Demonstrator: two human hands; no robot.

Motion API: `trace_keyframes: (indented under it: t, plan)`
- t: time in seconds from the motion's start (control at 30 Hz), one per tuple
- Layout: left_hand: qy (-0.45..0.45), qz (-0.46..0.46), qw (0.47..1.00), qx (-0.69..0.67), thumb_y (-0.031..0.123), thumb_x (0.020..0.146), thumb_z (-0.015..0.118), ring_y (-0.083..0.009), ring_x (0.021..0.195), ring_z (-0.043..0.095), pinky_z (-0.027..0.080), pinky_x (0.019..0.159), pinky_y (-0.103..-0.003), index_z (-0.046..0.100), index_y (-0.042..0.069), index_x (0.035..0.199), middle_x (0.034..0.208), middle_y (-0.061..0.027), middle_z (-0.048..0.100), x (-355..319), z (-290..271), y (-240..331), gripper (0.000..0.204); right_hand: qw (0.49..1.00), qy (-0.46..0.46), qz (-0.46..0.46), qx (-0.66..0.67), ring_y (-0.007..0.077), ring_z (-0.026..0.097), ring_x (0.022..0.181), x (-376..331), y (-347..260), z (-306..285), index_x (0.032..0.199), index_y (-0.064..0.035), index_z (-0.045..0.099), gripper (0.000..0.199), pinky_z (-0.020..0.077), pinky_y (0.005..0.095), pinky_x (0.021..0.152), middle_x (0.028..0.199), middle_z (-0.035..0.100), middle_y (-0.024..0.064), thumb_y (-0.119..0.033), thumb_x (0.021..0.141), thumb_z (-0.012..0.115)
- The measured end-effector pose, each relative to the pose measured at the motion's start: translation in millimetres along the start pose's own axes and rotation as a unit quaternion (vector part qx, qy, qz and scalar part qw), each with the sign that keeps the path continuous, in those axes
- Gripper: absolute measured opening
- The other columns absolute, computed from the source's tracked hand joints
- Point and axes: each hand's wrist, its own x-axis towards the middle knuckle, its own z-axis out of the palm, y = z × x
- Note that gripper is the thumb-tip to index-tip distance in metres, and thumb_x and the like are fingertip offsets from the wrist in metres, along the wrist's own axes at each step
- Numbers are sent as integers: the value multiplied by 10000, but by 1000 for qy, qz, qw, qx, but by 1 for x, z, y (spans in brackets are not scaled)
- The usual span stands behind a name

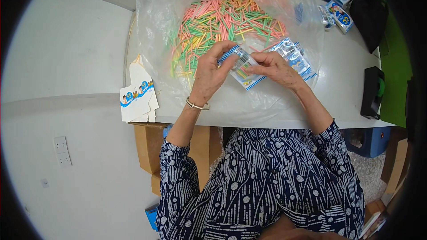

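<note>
Holding: both hands pinch one small clear packet (242,67) — blue-and-white edged, above the table's near edge.
Left hand (211,73): fingers clamped on its top end.
Right hand (275,67): fingertips closed on its side.
Behind: coloured sticks (222,22) heaped on a plastic sheet (249,102) — more packets (298,60) alongside.

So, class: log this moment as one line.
left hand: holds packet | right hand: holds small clear packet | behind: coloured sticks on plastic sheet

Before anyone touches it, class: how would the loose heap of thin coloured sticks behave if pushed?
The coloured sticks look thin and light, so they would probably scatter. Being slender, they may roll. They lie on a clear plastic sheet, which likely lets them slide.
</note>
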Motion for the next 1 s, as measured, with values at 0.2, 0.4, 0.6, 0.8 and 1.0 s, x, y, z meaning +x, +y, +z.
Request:
trace_keyframes:
  t: [0.2,0.4,0.6,0.8,1.0]
  plan:
    - [22,16,999,-31,9,844,660,-95,952,577,486,789,-230,511,-13,1202,1029,-56,614,-2,10,3,389,996,7,60,-71,-2,478,677,-3,1,4,944,1,689,242,361,194,572,754,608,-54,-229,868,679]
    - [-33,1,995,92,26,830,679,-82,876,586,491,720,-217,518,-13,1155,975,-52,627,-5,7,9,366,992,-2,77,-103,16,426,578,-8,8,5,884,-1,722,330,316,226,509,620,557,-45,-327,856,678]
    - [-36,-40,999,-5,32,827,679,-69,814,573,476,697,-205,517,7,1126,948,-45,626,-9,9,2,341,991,-22,75,-110,18,403,552,-14,-2,9,816,-8,721,328,285,246,485,581,525,-50,-329,857,668]
    - [-44,-64,996,-35,101,800,710,-114,940,586,472,756,-252,524,12,1077,1003,-60,597,-17,17,4,345,992,-5,64,-112,29,423,571,-22,5,11,796,13,697,355,340,249,517,585,541,-31,-338,844,682]
    - [-57,-99,992,55,66,833,686,-78,822,571,461,705,-221,522,15,1140,921,-30,618,-26,4,-3,351,953,96,-99,-270,85,538,728,-30,6,3,1042,-13,665,332,427,247,617,840,657,-4,-232,799,723]
